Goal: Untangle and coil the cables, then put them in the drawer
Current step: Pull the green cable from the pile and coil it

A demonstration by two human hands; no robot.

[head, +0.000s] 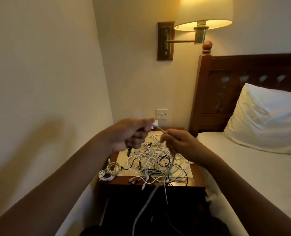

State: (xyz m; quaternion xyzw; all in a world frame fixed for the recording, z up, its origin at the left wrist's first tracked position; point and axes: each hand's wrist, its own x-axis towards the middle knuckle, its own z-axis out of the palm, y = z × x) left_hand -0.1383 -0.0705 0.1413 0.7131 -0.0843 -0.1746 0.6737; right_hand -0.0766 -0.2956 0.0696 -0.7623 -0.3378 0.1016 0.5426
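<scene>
A tangle of white and black cables point(156, 160) covers the top of a dark wooden nightstand point(197, 182). Two small coiled white cables point(109, 171) lie at its front left corner. My left hand point(129, 135) is raised above the heap and pinches the plug end of a grey-white cable point(159, 128); a dark plug pokes out below its fingers. My right hand point(178, 143) grips the same cable a short way along. From there the cable drops over the nightstand's front edge and hangs down point(144, 206). The drawer front is dark and hard to make out.
A wall runs close along the left. A bed with white sheet point(253, 171) and pillow point(267, 116) presses against the nightstand's right side, with a dark headboard point(226, 79) behind. A lit wall lamp point(202, 14) hangs above; a wall switch point(162, 114) sits behind the cables.
</scene>
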